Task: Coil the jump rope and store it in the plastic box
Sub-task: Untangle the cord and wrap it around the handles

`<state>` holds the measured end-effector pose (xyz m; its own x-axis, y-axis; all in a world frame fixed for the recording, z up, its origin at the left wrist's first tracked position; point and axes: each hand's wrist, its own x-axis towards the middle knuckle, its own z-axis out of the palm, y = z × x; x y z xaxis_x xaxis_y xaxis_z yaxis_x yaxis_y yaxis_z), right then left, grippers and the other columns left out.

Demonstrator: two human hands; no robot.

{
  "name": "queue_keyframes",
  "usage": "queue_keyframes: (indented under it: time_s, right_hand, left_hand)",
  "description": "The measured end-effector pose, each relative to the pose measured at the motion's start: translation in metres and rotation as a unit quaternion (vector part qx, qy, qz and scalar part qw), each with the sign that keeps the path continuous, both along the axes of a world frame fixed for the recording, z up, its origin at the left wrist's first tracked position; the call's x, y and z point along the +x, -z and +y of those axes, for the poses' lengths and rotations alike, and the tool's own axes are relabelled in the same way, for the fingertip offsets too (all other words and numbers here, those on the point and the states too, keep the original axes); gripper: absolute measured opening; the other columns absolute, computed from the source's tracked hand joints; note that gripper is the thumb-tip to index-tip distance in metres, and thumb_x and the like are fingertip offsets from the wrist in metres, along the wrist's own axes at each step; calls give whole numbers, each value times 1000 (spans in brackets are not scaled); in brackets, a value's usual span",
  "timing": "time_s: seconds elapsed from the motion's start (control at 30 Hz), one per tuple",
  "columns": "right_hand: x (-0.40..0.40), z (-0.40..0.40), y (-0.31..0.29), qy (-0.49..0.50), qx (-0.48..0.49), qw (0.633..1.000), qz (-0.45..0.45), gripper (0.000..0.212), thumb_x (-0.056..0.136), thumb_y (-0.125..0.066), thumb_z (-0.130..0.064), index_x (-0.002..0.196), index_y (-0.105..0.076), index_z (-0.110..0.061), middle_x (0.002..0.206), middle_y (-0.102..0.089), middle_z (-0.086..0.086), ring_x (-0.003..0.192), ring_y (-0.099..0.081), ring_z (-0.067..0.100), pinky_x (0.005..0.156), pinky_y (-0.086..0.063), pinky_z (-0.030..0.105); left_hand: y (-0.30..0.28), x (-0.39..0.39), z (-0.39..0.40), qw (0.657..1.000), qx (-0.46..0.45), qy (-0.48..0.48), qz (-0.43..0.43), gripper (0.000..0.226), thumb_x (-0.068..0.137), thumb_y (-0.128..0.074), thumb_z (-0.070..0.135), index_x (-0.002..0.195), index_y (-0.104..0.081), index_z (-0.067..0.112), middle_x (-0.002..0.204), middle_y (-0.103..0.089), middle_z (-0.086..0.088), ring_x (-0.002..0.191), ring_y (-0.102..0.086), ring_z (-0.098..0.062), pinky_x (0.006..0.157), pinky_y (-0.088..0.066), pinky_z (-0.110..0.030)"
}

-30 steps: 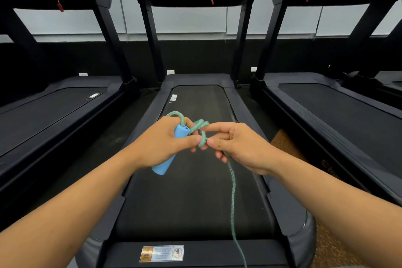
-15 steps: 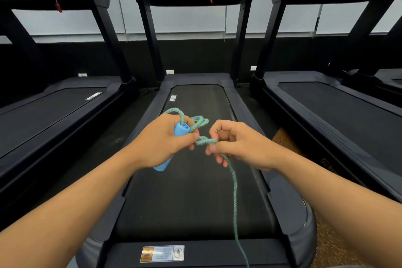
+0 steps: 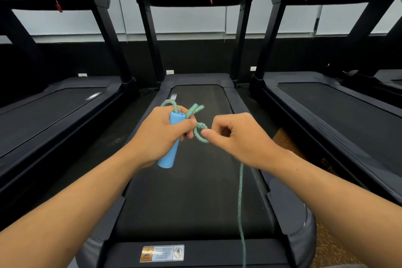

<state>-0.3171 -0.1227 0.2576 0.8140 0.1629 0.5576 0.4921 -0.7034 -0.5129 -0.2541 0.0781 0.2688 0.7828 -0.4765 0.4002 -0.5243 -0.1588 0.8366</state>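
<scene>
In the head view, above the treadmill [image 3: 191, 191], the left hand [image 3: 162, 137] is clenched around the jump rope's blue handle [image 3: 171, 146] to anchor it while the right hand [image 3: 237, 139] pinches a small rope loop [image 3: 199, 135], probably forming a coil, the slack trailing near; no box visible.

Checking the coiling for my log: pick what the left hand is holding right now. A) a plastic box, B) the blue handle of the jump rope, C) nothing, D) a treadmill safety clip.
B: the left hand is closed around the blue handle, whose lower end sticks out below the fist, while the right hand pinches a small loop of the jump rope beside it.
</scene>
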Motion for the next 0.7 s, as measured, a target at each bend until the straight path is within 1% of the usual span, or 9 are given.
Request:
queue_keyframes:
  time_s: [0.13,0.23,0.3,0.33,0.4,0.43,0.53,0.6,0.7]
  right_hand:
    - [2,1,-1,16,-41,997,-58,23,88,-70,-8,86,-52,-23,70,-59,-7,62,-58,14,61,-52,34]
    - [3,0,-1,42,-81,993,-70,18,85,-65,-4,86,-61,-22,62,-52,-12,57,-49,12,56,-44,28]
    - [4,-1,-2,44,-38,998,-24,19,85,-66,-5,82,-63,-23,58,-57,-12,53,-50,10,54,-43,23]
    - [5,-2,-3,43,-4,999,-3,19,84,-68,-5,80,-63,-24,62,-63,-11,56,-57,9,56,-48,23]
    - [7,-3,-3,59,46,997,11,19,84,-70,-7,79,-62,-24,73,-73,-8,67,-69,10,66,-57,30]
    - [8,-2,-3,74,51,996,9,18,84,-70,-9,79,-61,-24,74,-74,-5,66,-69,12,65,-58,33]
    - [9,-1,-5,111,45,993,9,15,86,-66,-12,84,-57,-23,67,-72,1,50,-53,11,49,-46,26]
    - [11,-8,-8,135,83,987,35,14,86,-66,-11,87,-57,-21,62,-70,2,46,-49,10,47,-42,20]
    - [14,-20,-12,132,215,962,103,15,85,-66,-5,85,-57,-17,73,-77,7,62,-69,28,60,-55,35]
  left_hand:
    - [1,-4,-6,1000,-5,-3,21,19,94,-66,8,76,-69,9,66,-68,-2,64,-56,-19,67,-47,-33]
    - [1,-5,-8,999,-8,-1,43,26,95,-65,8,69,-67,12,68,-67,-3,63,-54,-18,65,-46,-29]
    - [1,-5,-7,998,-20,3,61,30,95,-66,10,65,-64,7,68,-65,-4,61,-52,-16,63,-45,-25]
    - [1,-4,-7,997,-27,5,69,30,95,-66,10,65,-63,4,68,-64,-4,61,-51,-16,62,-45,-24]
    - [2,-4,-6,997,-32,5,75,31,95,-66,10,66,-63,0,68,-63,-5,62,-50,-17,62,-44,-25]
    - [2,-4,-6,997,-32,6,74,31,95,-66,11,67,-63,0,69,-63,-5,63,-50,-19,63,-44,-26]
    - [2,-3,-6,997,-30,13,66,32,96,-67,12,71,-61,-8,69,-64,-5,66,-50,-22,65,-43,-31]
    - [0,-3,-4,998,-30,10,57,31,96,-67,12,75,-61,-10,69,-65,-5,66,-50,-23,66,-43,-33]
    - [-2,-2,-1,998,-34,-9,45,32,96,-67,11,70,-61,-7,70,-66,-5,65,-50,-22,67,-43,-34]
